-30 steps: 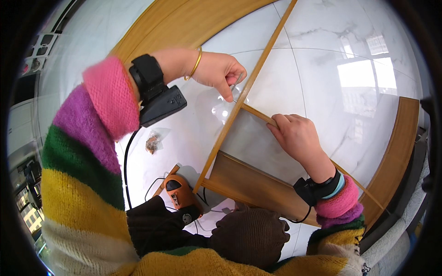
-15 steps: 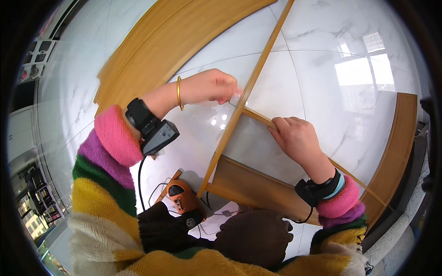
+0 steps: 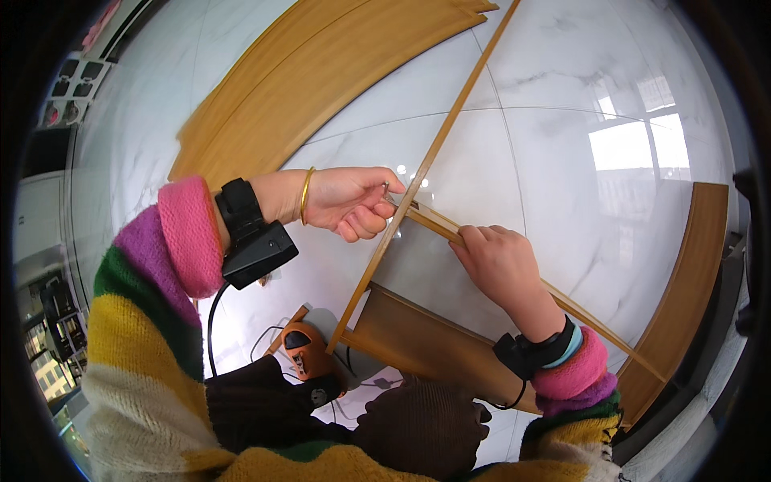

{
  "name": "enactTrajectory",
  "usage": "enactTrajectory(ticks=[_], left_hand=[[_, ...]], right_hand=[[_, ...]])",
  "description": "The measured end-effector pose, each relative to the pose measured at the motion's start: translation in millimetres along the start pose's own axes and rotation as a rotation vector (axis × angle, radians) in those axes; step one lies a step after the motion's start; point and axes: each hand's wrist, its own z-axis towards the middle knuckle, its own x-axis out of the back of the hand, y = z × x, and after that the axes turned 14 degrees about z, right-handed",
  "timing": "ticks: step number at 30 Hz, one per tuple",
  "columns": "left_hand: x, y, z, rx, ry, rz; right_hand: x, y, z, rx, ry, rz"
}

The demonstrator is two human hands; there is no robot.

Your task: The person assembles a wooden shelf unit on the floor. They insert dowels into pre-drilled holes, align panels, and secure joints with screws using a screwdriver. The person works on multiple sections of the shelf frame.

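Note:
My left hand (image 3: 351, 205) is closed around a thin metal hex key (image 3: 388, 189), which shows only in part between thumb and fingers. Its fingertips sit against the outer side of a long upright wooden panel (image 3: 450, 122), seen edge-on, where a wooden crosspiece (image 3: 434, 222) meets it. Further right along this crosspiece, my right hand (image 3: 499, 265) grips its top edge, thumb on the near side and fingers folded over. The key's tip at the joint is hidden.
Loose curved-looking wooden boards (image 3: 265, 104) lie on the white marbled floor at the far left. An orange-and-black power tool (image 3: 307, 351) rests near my knees, with cables. Another wooden panel (image 3: 434, 333) joins the frame nearby; a further end panel (image 3: 692, 265) stands at the right.
My left hand has turned over, palm side now showing, and moved down toward the joint. My right hand keeps its grip on the crosspiece. The whole view has shifted slightly.

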Motion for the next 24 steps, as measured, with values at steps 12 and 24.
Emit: enactTrajectory(ticks=[12, 24], left_hand=[[16.5, -38.0, 17.4, -0.463, 0.048, 0.355], [20.8, -41.7, 15.8, -0.587, 0.158, 0.689]], right_hand=[[4.0, -9.5, 9.3, -0.026, -0.079, -0.013], [3.5, -11.4, 5.6, -0.088, -0.147, -0.019]])
